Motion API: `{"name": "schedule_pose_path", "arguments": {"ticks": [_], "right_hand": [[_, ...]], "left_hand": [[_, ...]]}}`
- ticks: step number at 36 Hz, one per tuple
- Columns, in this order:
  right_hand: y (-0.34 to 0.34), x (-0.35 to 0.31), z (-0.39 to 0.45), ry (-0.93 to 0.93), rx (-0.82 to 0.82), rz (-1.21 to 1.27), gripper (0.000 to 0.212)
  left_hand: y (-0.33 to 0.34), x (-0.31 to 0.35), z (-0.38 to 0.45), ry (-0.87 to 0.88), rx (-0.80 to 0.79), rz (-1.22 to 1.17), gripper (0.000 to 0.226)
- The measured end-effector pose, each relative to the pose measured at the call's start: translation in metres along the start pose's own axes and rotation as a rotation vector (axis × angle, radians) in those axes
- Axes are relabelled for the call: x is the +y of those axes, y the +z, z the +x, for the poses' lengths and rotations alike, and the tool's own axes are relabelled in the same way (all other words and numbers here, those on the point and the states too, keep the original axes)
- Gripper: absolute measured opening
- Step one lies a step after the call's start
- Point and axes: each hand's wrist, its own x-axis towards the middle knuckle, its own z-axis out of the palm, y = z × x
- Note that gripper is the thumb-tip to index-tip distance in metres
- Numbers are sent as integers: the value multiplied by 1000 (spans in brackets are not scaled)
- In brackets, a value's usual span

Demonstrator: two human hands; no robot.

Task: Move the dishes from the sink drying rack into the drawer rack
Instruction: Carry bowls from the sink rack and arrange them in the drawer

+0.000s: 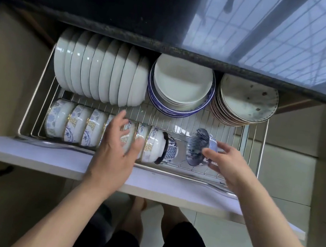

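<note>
Wire drawer rack (253,135): left hand (118,144), fingers spread, rests on the bowl row (87,126) — right hand (227,163) pinches a blue bowl (198,148) on edge, mouth toward 9 o'clock.

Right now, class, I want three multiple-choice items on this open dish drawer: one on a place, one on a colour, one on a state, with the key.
1. Where does the speckled plate stack sit in the drawer rack?
A back right
B front left
C front middle

2. What colour are the upright dishes at back left?
A white
B red
C black

3. What is the right hand doing?
A hanging idle
B holding a dark blue bowl
C resting on the drawer front

Key: 1 A, it stands rightmost along the back. 2 A, all look plain white. 3 B, its fingers curl round the bowl.
</note>
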Motion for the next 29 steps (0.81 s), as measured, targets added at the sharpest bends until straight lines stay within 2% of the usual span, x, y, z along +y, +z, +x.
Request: {"name": "schedule_pose_path", "arguments": {"ticks": [3,6,11,17,22,26,28,29], "right_hand": [[1,11,17,71,78,-160,59],[16,21,21,129,42,-169,45],[36,24,29,120,36,-232,27],[53,26,55,100,26,-405,43],[63,39,75,135,-8,-354,54],[65,41,73,128,4,-290,54],[62,37,65,135,-6,-266,70],[59,34,57,154,-16,-247,88]], "left_hand": [[3,-3,7,-80,88,73,70],[7,-4,8,-104,76,152,73],[9,-5,5,-87,38,239,74],[10,-4,7,-123,39,246,75],[11,-3,6,-127,29,274,73],[10,-2,7,-129,1,299,68],[10,-1,8,-131,-3,308,60],[10,1,7,-131,-5,312,55]]}}
